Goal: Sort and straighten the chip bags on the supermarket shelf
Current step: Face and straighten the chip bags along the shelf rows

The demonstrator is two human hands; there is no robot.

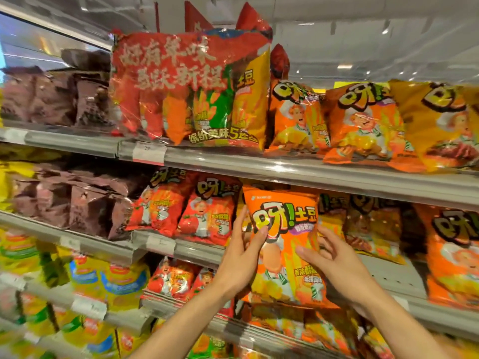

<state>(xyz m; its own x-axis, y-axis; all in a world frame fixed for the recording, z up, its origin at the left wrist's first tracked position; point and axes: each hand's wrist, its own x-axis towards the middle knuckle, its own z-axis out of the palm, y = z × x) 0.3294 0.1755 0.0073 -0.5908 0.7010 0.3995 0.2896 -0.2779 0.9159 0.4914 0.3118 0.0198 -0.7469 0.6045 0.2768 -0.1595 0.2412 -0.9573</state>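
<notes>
Both hands [239,251] [337,263] around orange bag [283,244]

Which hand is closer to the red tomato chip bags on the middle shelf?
Left. The left hand sits right beside the red tomato bags, gripping the orange bag's left edge; the right hand holds its far side.

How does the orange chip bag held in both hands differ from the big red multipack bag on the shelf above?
The orange chip bag is smaller and single; the red multipack bag is larger, with several small bags showing inside. The orange bag is held by the left hand and right hand; the multipack stands untouched on its shelf.
</notes>
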